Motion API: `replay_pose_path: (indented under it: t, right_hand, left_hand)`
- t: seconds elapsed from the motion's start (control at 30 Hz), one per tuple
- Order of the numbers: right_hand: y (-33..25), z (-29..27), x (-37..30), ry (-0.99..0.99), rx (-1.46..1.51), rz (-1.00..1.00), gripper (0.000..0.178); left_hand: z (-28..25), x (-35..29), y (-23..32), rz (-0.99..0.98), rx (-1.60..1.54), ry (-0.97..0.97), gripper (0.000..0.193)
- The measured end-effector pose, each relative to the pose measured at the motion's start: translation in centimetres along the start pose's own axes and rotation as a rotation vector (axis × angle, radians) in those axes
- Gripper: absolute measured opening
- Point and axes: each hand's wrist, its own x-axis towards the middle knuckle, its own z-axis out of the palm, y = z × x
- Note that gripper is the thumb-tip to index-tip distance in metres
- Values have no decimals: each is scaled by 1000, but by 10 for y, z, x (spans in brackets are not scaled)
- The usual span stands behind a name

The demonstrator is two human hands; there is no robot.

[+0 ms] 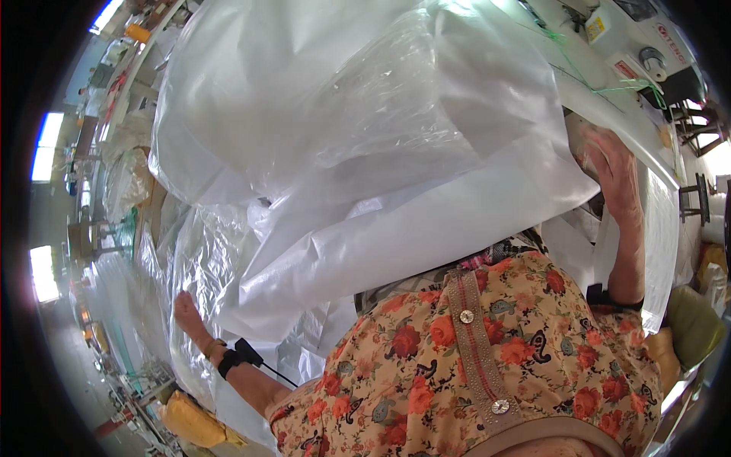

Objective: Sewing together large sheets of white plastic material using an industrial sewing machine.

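A large, milky-white plastic sheet [426,221] spreads in front of me, creased and folded back toward my body. At its right edge is my right hand [611,164], fingers bent and pressed to the sheet's border. My left hand [189,314] is at the left, closed like a fist against crinkled clear plastic film [209,259]. Its fingertips are turned away, so what they hold does not show. Both wrists wear black bands, and a cable runs from the left one.
A white sewing machine [643,49] stands on the worktable at the far right, with green thread [567,72] strewn near it. Stools [694,199] are beyond the right edge. More plastic film [126,186] lies heaped at the left, and a yellow bundle [194,420] is at the lower left.
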Motion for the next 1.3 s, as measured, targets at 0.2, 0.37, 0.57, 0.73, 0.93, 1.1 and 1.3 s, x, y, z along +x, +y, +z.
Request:
replay_pose_path:
  t: [0.2,0.37,0.57,0.73,0.93,1.1,1.3]
  right_hand:
    - [-17,55,62,-482,709,22,39]
    - [-60,136,94,-542,1090,177,71]
    - [-180,136,113,-473,949,279,33]
    - [-256,81,87,-432,534,-1121,14]
    - [-211,82,104,-624,296,-958,37]
    - [-184,107,90,-582,789,-809,39]
    - [-215,115,48,-759,195,-1083,38]
  left_hand:
    - [-3,-65,335,444,-534,-503,28]
    - [48,-126,421,735,-469,-834,15]
    - [74,-162,473,1089,-439,-994,18]
    - [86,-168,486,1249,-538,-983,18]
    - [20,-157,519,1366,-709,-1322,31]
    - [25,-121,547,1317,-717,-668,27]
    - [120,-73,608,1377,-266,-334,42]
